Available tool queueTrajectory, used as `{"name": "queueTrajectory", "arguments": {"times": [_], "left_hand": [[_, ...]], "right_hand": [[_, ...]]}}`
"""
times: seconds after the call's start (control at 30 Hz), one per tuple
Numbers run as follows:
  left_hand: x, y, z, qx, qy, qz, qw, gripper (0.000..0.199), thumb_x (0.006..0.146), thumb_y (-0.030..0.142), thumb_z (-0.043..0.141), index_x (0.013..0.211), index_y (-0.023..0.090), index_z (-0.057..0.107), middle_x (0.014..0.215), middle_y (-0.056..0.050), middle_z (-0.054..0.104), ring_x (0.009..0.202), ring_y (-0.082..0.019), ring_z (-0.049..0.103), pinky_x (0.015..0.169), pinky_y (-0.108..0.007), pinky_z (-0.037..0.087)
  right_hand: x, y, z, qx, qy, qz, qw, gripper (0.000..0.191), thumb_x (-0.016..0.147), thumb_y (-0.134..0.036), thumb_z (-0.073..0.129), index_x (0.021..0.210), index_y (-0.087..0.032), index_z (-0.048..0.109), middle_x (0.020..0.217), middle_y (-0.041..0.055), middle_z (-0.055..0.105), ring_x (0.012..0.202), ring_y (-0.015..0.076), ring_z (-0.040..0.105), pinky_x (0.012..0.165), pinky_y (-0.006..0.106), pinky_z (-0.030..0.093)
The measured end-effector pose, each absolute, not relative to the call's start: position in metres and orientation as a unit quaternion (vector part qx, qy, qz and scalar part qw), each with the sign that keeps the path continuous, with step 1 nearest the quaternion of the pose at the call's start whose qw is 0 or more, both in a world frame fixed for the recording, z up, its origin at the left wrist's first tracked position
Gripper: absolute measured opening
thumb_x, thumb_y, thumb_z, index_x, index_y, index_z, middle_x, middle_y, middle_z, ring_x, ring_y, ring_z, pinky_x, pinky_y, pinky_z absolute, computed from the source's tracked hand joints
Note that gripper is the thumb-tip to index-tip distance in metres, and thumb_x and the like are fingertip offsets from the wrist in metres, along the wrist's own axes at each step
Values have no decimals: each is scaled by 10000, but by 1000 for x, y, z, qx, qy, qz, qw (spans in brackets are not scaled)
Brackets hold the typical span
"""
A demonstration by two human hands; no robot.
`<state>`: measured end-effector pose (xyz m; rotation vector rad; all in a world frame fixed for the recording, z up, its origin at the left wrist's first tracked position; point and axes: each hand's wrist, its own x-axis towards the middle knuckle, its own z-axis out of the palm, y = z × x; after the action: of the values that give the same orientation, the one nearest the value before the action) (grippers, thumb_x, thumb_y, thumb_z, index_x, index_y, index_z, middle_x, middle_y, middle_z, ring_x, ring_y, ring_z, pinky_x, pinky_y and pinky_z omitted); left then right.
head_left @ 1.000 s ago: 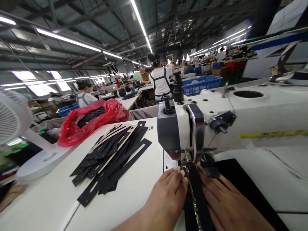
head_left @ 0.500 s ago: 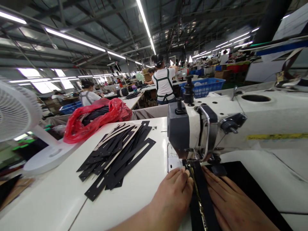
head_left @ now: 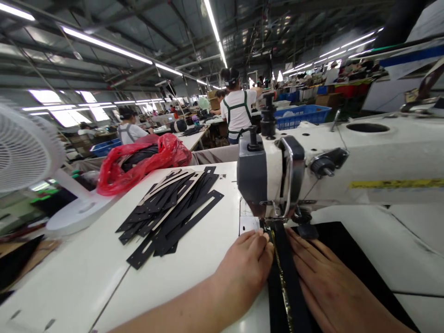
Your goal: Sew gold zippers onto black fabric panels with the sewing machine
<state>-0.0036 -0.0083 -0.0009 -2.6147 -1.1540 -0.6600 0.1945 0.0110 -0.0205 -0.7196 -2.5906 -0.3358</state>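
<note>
A black zipper strip with gold teeth [head_left: 282, 282] runs under the presser foot of a white sewing machine [head_left: 391, 157]. On its left edge, close to the foot, my left hand [head_left: 244, 270] pinches the strip with curled fingers. My right hand [head_left: 333, 282] lies flat with fingers stretched out, pressing the black material right of the teeth. A larger black piece [head_left: 343, 245] spreads out beneath and beyond my right hand. The needle area is mostly hidden by the machine head [head_left: 256, 175].
Slotted black strips [head_left: 173, 212] lie piled on the white table [head_left: 180, 286]. Behind them is a red plastic bag [head_left: 145, 159]; a white fan [head_left: 27, 148] stands at left. People sit and stand farther back, near a blue crate [head_left: 301, 118].
The camera view has tilted and shifted slightly, so the machine and hands appear higher and a little further left. Both hands keep nearly the same places beside the zipper.
</note>
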Motion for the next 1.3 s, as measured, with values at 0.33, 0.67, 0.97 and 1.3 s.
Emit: {"name": "queueTrajectory", "arguments": {"times": [0.33,0.67,0.97,1.3], "left_hand": [[-3,-2,1,-888,-394,-215,93,203,915,127,398,897,83,595,799,-90,580,838,-215,573,788,-343,539],[-13,5,-4,-881,-409,-227,65,141,858,157,465,910,138,596,855,-84,584,787,-203,571,726,-338,533],[-8,-28,-5,-882,-389,-260,61,171,871,127,479,1001,135,591,1010,-98,638,979,-193,595,942,-347,465],[-8,-9,-3,-888,-381,-250,65,145,879,129,476,938,121,608,853,-82,636,833,-188,616,834,-342,513]], "right_hand": [[195,19,-29,-255,-929,-148,223,504,823,-142,426,1326,-115,424,1295,138,507,1203,231,462,976,433,415],[195,22,-9,-277,-931,-118,207,473,868,-114,384,1341,-118,395,1294,147,502,1208,209,458,972,433,435],[206,-1,-22,-269,-936,-67,216,570,878,-181,419,1424,-170,254,1381,106,402,1267,213,374,1039,424,349],[203,13,-16,-267,-935,-71,224,562,862,-161,424,1408,-154,293,1363,124,424,1251,219,401,1012,437,383]]}}
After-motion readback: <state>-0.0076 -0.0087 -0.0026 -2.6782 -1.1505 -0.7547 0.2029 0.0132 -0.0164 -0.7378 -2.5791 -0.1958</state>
